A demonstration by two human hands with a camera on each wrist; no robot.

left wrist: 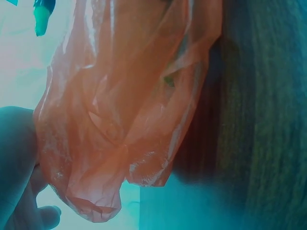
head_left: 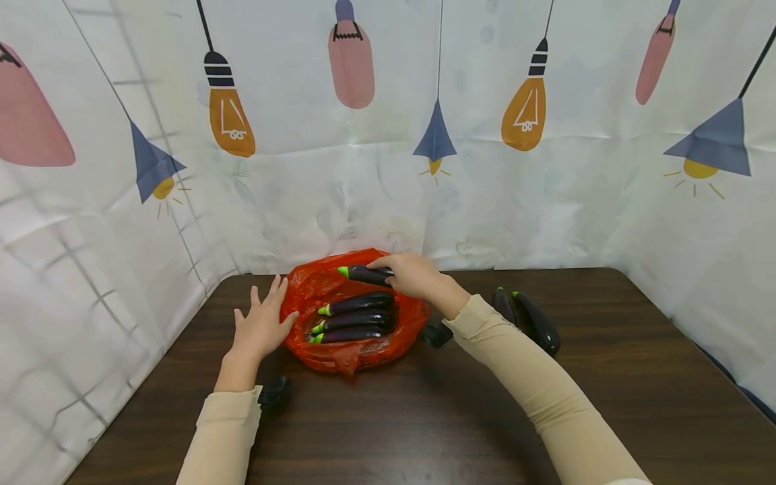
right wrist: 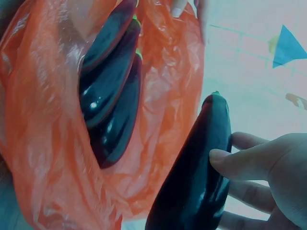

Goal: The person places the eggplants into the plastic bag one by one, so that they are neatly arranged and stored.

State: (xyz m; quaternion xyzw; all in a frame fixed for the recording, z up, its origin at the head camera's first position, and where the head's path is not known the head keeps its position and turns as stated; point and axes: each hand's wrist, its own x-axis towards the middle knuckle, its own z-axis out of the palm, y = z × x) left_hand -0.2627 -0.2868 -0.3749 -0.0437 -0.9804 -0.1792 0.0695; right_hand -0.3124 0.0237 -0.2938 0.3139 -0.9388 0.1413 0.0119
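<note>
Three glossy, dark-purple elongated eggplants (head_left: pixel 359 319) with green stem ends lie side by side inside a crinkled, translucent red plastic bag (head_left: pixel 312 279), their stems pointing to the left. The bag stands with its mouth wide near the back edge of a dark brown wood-grain tabletop (head_left: pixel 376 431).

Over the far part of the bag's mouth, the right hand (head_left: pixel 415 275) pinches another long dark-purple eggplant (head_left: pixel 364 274) with a green tip, the thumb on one side and the fingers on the other; in the right wrist view this eggplant is apart from the three in the bag. The left hand (head_left: pixel 261 327) is spread at the bag's left rim, its thumb against the red plastic.

Two further dark eggplants (head_left: pixel 537 325) lie together on the tabletop to the right, partly hidden behind the right cream-coloured sleeve (head_left: pixel 539 391). Behind everything hangs a white cloth (head_left: pixel 388 202) printed with orange light bulbs (head_left: pixel 232 128), blue lampshades (head_left: pixel 434 131) and pink rounded shapes (head_left: pixel 351 71).
</note>
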